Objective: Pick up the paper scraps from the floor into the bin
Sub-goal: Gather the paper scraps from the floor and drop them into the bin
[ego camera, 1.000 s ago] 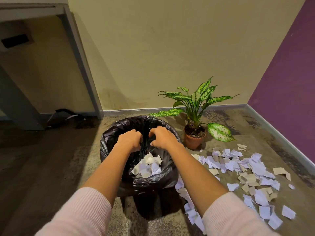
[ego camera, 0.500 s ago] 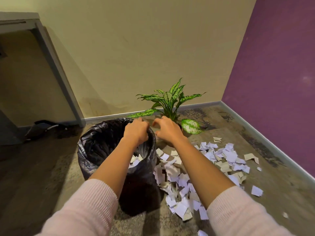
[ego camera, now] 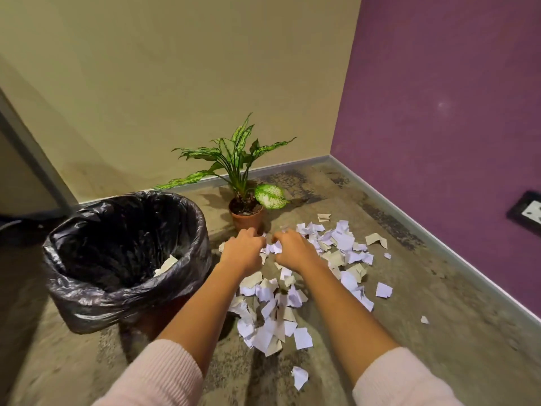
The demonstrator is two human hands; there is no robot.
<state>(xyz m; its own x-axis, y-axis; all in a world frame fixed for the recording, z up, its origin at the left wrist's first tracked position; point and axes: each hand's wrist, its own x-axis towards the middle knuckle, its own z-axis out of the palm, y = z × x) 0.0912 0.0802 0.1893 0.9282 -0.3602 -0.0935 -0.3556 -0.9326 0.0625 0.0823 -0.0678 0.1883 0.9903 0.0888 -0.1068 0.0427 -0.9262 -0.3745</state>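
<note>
A pile of white and beige paper scraps [ego camera: 272, 315] lies on the floor to the right of the bin [ego camera: 87, 300], which is lined with a black bag. A few scraps show inside the bin near its right wall. My left hand [ego camera: 244, 249] and my right hand [ego camera: 292, 249] are side by side over the far part of the pile, fingers curled down. Some scraps [ego camera: 273, 248] are bunched between the two hands. Whether either hand has a firm hold is hidden by the knuckles.
A potted plant [ego camera: 246, 212] stands just behind my hands, by the beige wall. The purple wall [ego camera: 439, 112] closes the right side, with a dark wall plate [ego camera: 527, 210] low on it. A grey table leg [ego camera: 32, 153] slants at the far left.
Both hands left the bin's opening and moved right and down onto the scrap pile. The view swung right, so the bin now sits at the left.
</note>
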